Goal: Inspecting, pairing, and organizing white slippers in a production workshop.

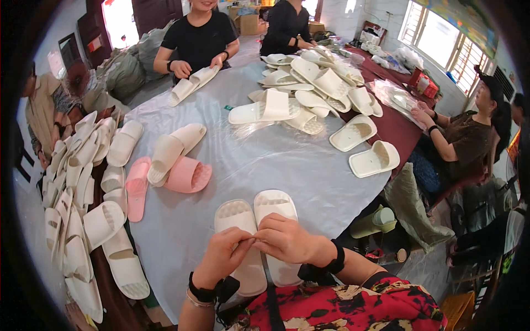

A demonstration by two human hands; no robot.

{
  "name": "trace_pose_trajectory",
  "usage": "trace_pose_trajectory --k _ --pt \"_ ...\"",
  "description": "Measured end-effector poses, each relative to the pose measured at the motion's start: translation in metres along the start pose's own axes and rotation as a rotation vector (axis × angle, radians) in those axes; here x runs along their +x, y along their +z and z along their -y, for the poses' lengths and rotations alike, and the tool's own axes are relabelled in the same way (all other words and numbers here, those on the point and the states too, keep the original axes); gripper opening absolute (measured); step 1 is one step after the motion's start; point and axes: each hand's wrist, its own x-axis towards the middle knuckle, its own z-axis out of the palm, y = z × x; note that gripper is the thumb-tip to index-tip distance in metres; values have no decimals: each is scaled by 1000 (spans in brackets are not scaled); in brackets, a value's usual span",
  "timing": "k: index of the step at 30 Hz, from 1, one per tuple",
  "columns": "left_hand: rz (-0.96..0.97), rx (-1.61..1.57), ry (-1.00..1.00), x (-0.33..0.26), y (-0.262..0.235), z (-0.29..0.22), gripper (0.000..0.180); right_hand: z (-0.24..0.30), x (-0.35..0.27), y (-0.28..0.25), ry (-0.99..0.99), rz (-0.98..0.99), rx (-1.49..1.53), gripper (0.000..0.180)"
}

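Far left: we see a heap of white slippers [83, 193] along the table's edge.
Pink slippers [165, 179]: they lie left of centre on the grey tablecloth [287, 165].
Left hand [221, 255]: our fingers are narrowly pinched, meeting the right hand's.
White slipper pair [259, 220]: side by side under our hands.
Right hand [288, 240]: fingers pinched close; whether they grip anything, we cannot tell.
Far right: a white slipper pile [314, 88].
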Motion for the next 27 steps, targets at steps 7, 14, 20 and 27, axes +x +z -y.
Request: trace_pose_trajectory --k 7,14,20,27 --pt "-57 -56 -37 -6 -1 -2 8 1 -9 2 33 32 -76 15" --pt "-103 -99 -23 -12 0 11 7 2 -9 0 28 33 -50 18" --pt "-373 -33 -240 -5 -23 50 33 2 -11 -33 88 49 -161 13" --pt "118 220 -121 -2 -33 56 78 10 -28 -38 113 132 -290 16"
